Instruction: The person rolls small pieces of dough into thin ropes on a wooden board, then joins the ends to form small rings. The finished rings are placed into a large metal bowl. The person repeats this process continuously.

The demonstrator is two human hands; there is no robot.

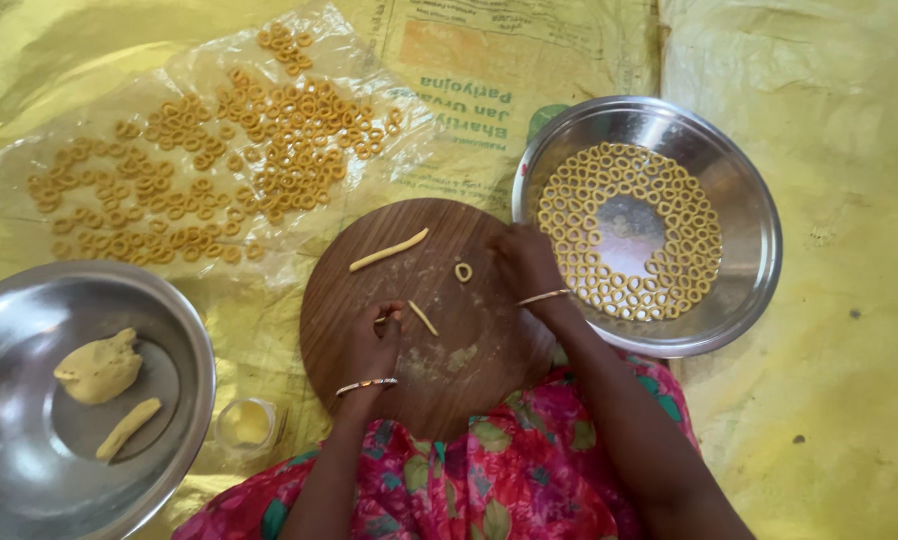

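On the round wooden board, the left hand rests near the middle, fingers curled and pinched on a small bit of dough at its fingertips; how tightly is hard to tell. A short thin dough stick lies just to the right of that hand, its long axis slanting from upper left to lower right. The right hand sits at the board's right edge, fingers bent down; whether it grips anything cannot be told. A small dough ring lies just to its left, nearer this hand than the other. A longer dough stick lies towards the board's far edge, with bare wood around it. The steel plate of rings stands just beyond the board's right edge, the steel bowl with dough lump well off to the left.
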